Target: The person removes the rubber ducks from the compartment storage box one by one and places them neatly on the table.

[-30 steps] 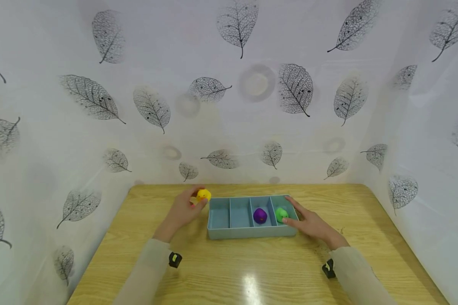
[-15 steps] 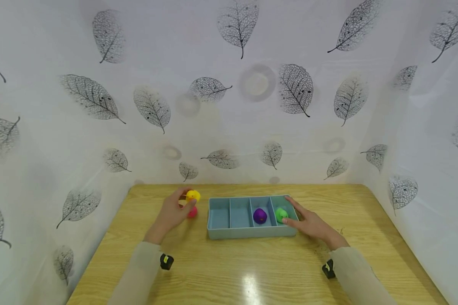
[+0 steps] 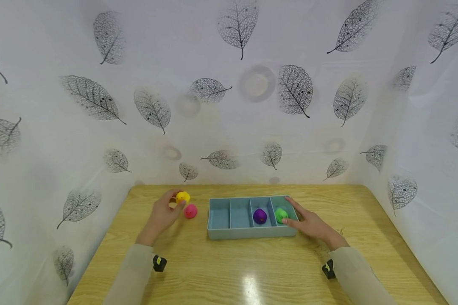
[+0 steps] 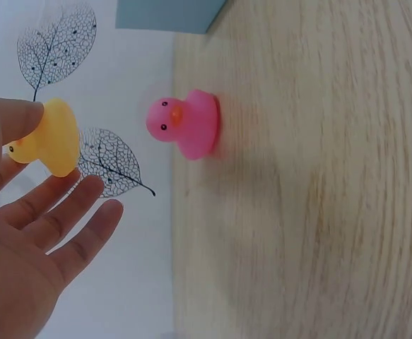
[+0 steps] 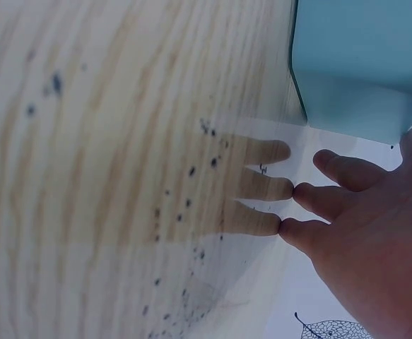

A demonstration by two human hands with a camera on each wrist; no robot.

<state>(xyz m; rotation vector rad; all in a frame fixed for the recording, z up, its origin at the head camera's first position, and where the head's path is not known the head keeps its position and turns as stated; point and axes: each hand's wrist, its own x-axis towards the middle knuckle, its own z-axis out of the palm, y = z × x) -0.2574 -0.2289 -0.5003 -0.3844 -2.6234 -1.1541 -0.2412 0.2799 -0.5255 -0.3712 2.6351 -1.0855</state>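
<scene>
My left hand (image 3: 163,214) pinches a yellow duck (image 3: 182,198) between thumb and fingers, above the table's back left; the left wrist view shows the same duck (image 4: 59,138) clear of the tabletop. Beside it a pink duck (image 3: 191,211) stands upright on the wood. A blue-grey tray (image 3: 236,233) has four compartments in a row. A purple duck (image 3: 260,216) lies in the third from the left, a green duck (image 3: 281,215) in the rightmost. My right hand (image 3: 312,224) rests at the tray's right end, thumb over the front rim near the green duck, fingers spread along the far side.
The wooden table (image 3: 221,271) reaches back to a pale curtain (image 3: 221,127) printed with leaves, which also hangs along both sides. Dark specks mark the wood near my right hand. A black wrist device (image 3: 159,263) is at my left sleeve, another (image 3: 328,269) at my right.
My left hand has moved left, away from the tray, with the yellow duck in its grip. The pink duck, mostly hidden before, is now in full view. My right hand has stayed put.
</scene>
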